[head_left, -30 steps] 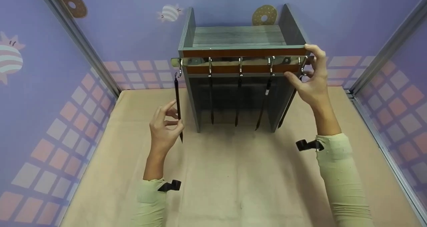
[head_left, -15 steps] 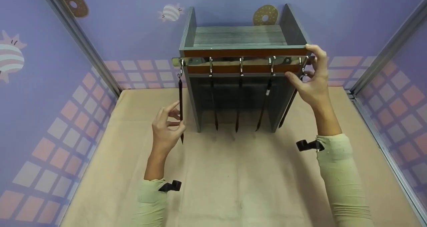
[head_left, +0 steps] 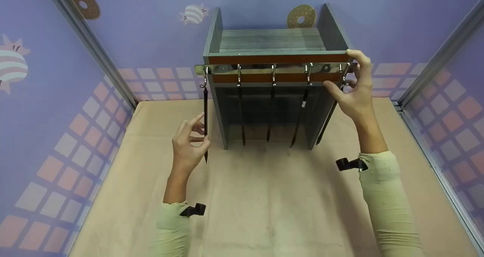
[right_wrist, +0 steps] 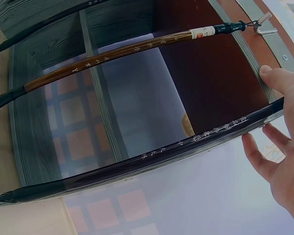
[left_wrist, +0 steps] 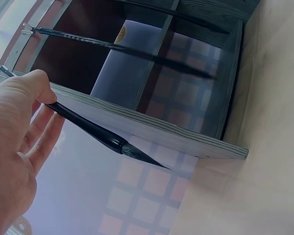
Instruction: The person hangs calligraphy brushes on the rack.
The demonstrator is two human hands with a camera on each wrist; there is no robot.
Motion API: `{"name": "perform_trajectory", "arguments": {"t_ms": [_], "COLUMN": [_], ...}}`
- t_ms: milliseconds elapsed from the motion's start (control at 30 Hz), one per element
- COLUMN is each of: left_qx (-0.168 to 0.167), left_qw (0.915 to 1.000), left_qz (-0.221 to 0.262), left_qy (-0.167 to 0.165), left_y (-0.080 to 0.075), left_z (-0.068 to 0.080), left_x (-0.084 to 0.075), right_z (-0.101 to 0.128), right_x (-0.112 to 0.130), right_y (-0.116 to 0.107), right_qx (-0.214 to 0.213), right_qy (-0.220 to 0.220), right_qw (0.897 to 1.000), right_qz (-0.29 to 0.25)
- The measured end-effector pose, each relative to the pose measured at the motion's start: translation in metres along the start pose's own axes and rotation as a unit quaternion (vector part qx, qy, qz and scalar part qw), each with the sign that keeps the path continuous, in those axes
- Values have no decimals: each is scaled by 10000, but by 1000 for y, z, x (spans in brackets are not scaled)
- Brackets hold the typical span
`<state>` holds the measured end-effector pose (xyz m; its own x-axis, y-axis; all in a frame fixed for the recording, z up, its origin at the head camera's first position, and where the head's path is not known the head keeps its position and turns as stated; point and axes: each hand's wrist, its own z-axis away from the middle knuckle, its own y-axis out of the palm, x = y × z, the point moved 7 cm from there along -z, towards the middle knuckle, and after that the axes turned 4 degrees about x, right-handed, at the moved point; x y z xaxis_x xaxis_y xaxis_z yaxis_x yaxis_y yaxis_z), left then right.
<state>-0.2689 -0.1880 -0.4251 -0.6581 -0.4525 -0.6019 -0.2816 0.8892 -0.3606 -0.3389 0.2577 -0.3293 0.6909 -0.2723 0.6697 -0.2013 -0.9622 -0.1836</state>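
Observation:
My left hand (head_left: pixel 189 138) pinches a black calligraphy brush (head_left: pixel 205 102) between thumb and fingers, bristles down. Its loop is at the tip of the leftmost hook (head_left: pixel 206 75); whether it is caught there I cannot tell. In the left wrist view the dark pointed bristles (left_wrist: pixel 142 155) show. My right hand (head_left: pixel 357 92) grips the right front corner of a grey wooden shelf (head_left: pixel 272 41), thumb on the front. Beside that hand hangs a dark brush with white characters (right_wrist: pixel 161 151). A brown brush with a white label (right_wrist: pixel 117 55) hangs one hook over.
A metal hook rail (head_left: pixel 255 68) runs across the shelf's reddish-brown front board. Two more dark brushes, one (head_left: pixel 242 117) left of centre and one (head_left: pixel 269 121) in the middle, hang from it. A beige cloth (head_left: pixel 245 204) covers the table; patterned walls stand around it.
My left hand has shifted slightly right, bringing the brush's loop from beside the leftmost hook to its tip. Hanging brushes sway a little. My right hand stays at the shelf corner.

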Motion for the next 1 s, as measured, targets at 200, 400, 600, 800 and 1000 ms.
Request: {"name": "perform_trajectory", "arguments": {"t_ms": [200,400,600,800,1000], "left_qx": [-12,-56,3,86,93], "left_qw": [10000,10000,10000,9999,9998], "left_qz": [77,6,52,114,100], "left_qy": [-16,58,63,-32,-171], "left_y": [0,-2,-5,-3,4], "left_z": [1,1,-1,0,4], "left_x": [2,1,-2,2,12], "right_z": [0,1,1,1,1], "right_x": [0,-1,-1,-1,-1], "right_y": [1,1,1,2,2], "right_qx": [-17,-7,-12,19,15], "right_qy": [22,51,48,-8,-11], "right_qw": [10000,10000,10000,9999,9999], "right_qz": [12,44,60,125,118]}}
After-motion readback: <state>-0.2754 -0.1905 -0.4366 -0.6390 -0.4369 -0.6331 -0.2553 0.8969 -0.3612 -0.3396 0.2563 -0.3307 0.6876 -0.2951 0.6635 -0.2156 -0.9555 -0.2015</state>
